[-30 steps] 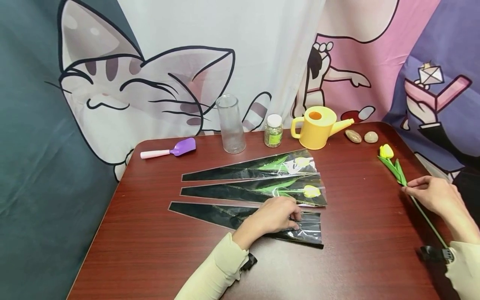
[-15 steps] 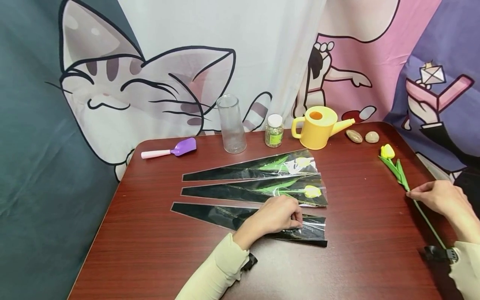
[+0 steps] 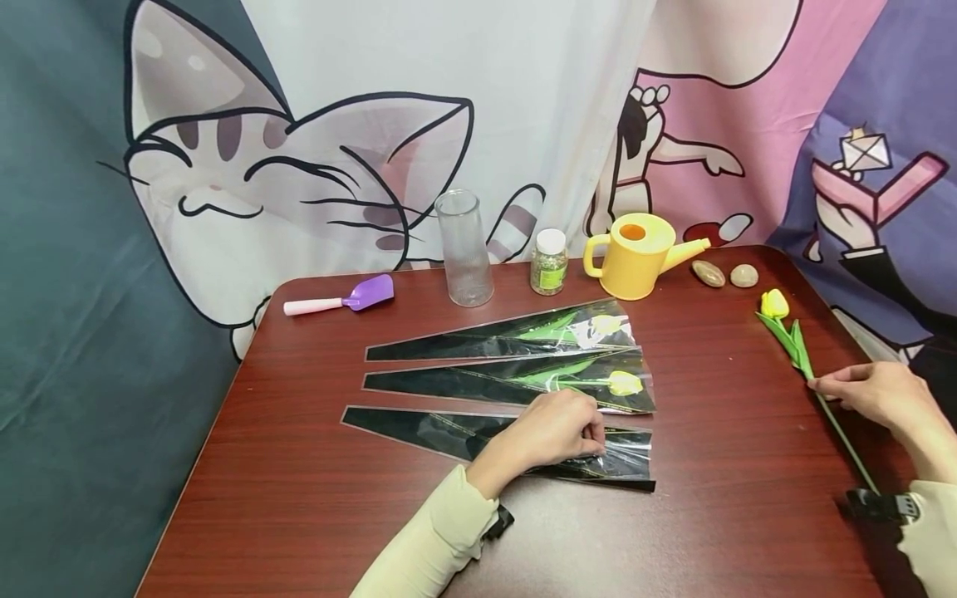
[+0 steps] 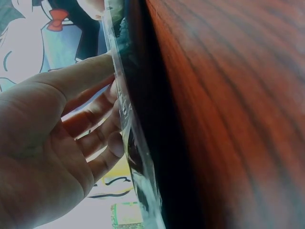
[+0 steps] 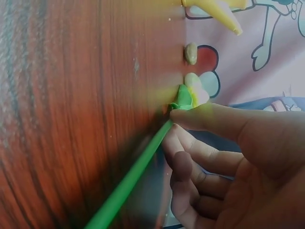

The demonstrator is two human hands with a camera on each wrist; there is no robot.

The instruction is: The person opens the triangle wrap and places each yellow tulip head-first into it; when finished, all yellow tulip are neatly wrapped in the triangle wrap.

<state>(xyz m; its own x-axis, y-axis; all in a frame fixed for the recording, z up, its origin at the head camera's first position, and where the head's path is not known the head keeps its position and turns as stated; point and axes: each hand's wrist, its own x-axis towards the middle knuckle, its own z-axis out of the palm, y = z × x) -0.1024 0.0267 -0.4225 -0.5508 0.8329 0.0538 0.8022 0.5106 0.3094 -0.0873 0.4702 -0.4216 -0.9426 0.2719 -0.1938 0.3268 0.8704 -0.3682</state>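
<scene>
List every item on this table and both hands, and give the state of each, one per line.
Glass vase: upright, empty.
Small jar: upright, capped.
Watering can: upright.
Purple scoop: lying flat.
Two far sleeves: flat, each holding a tulip.
Near sleeve: flat, apparently empty.
Loose tulip: lying on the table.
Left hand: pinches the near sleeve's open end.
Right hand: pinches the loose tulip's stem.

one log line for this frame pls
left hand: pinches empty sleeve | right hand: grips tulip stem | tulip on table
</scene>
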